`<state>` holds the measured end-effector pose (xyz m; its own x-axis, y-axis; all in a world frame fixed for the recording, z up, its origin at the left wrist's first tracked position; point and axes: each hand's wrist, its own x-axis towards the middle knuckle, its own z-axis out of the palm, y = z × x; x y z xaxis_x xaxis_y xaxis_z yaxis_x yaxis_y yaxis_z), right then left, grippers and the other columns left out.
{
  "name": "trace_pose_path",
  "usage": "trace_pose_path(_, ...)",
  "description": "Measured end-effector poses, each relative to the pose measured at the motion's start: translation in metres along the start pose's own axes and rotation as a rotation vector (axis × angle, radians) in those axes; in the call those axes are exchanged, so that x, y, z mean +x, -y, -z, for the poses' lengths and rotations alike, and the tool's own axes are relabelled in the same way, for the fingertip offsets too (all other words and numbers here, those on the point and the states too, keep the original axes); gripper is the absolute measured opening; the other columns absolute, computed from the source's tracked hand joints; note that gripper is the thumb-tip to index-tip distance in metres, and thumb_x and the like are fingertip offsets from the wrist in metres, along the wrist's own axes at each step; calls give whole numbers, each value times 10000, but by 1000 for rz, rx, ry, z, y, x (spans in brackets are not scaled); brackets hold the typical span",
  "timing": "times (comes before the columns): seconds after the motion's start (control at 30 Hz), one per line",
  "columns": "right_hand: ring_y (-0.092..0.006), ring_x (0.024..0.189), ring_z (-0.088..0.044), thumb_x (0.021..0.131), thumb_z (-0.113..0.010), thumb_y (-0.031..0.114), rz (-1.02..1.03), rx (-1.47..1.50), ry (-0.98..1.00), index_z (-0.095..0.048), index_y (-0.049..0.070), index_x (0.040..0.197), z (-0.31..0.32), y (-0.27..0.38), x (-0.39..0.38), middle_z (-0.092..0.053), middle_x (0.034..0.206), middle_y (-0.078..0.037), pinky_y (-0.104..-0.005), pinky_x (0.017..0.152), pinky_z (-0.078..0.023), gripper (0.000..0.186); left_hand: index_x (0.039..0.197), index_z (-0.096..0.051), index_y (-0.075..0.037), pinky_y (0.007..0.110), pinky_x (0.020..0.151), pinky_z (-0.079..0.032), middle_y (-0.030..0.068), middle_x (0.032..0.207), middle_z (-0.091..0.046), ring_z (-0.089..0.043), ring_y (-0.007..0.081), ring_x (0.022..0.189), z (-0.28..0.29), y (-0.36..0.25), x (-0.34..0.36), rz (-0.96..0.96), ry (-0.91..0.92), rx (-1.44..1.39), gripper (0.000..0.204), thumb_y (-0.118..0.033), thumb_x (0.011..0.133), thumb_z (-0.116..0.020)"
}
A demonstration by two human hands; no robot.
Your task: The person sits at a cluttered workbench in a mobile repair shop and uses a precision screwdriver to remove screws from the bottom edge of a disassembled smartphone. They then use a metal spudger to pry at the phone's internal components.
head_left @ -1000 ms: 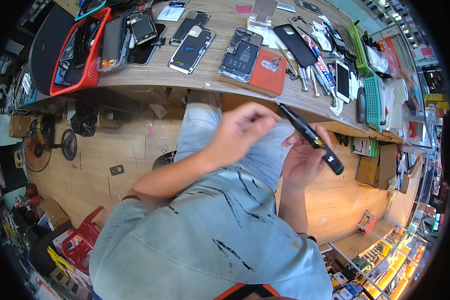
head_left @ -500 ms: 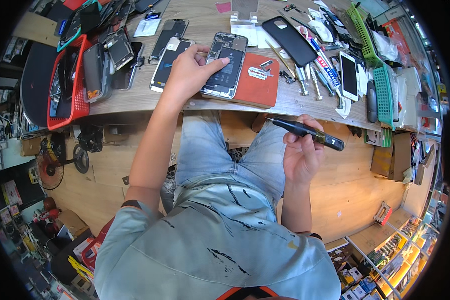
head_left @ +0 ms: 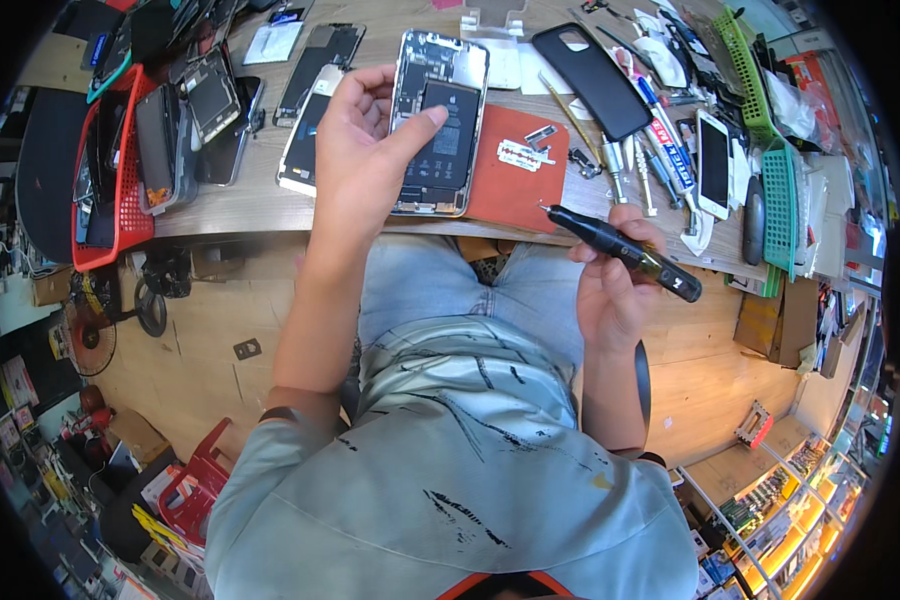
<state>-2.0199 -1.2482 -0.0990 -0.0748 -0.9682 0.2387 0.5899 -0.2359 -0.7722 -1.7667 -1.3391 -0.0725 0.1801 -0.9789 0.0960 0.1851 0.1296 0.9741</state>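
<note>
My left hand (head_left: 362, 165) grips the left edge of an opened smartphone (head_left: 457, 190), its thumb lying over the black battery. Board, battery and metal frame show, since the back is off. Part of the phone overlaps a red-brown pad (head_left: 510, 200) at the table's front edge. In my right hand (head_left: 615, 290), fingers wrapped around it, is a black pen-shaped electric tool (head_left: 615, 243). Its thin metal tip points left and away, just before the pad's near edge and apart from the phone. A razor blade (head_left: 522, 155) lies on the pad.
Left of the phone lie a phone screen panel (head_left: 305, 145) and a red basket (head_left: 130, 220) of phone parts. To the right are a black phone case (head_left: 595, 85), screwdrivers, glue tubes, a white phone (head_left: 712, 165) and a green basket (head_left: 778, 210).
The phone in my left hand has turned more upright and come a little nearer the view. My right hand has brought the tool closer to the pad. The whole view has shifted slightly.
</note>
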Motion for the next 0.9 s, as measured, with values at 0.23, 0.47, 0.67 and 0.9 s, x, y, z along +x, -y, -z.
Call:
trace_pose_path(0.23,-335,1022,-732,880,-863,43,72,-194,153,-607,1,1243,-4,-5,16,-602,1224,-222,-413,860,-673,447,1425,-523,101,309,1033,-528,141,1310,-677,-653,177,1197,-24,-2,-20,-189,-98,-150,508,89,952,-707)
trace_pose_path(0.47,-320,1072,-733,832,-885,-23,153,-421,268,-599,-27,1213,1,-24,27,-696,1169,-252,-429,961,-609,476,1472,-462,66,377,965,-591,217,1253,-689,-714,259,1106,-26,10,-18,-200,-113,-124,484,-62,1036,-631)
trace_pose_path(0.67,-356,1100,-736,851,-852,-65,103,-348,218,-559,-28,1236,-1,-33,21,-699,1163,-284,-450,964,-619,485,1492,-396,92,458,864,-669,321,1224,-666,-756,402,1031,-50,-11,-15,-31,-95,-138,543,-276,1099,-465)
trace_pose_path(0.9,-399,1065,-755,865,-839,-57,87,-336,290,-545,-33,1250,-4,-35,28,-704,1143,-308,-485,934,-638,485,1503,-368,118,463,850,-667,327,1222,-663,-754,408,1023,-36,1,-15,-19,-26,-181,632,-368,1102,-412)
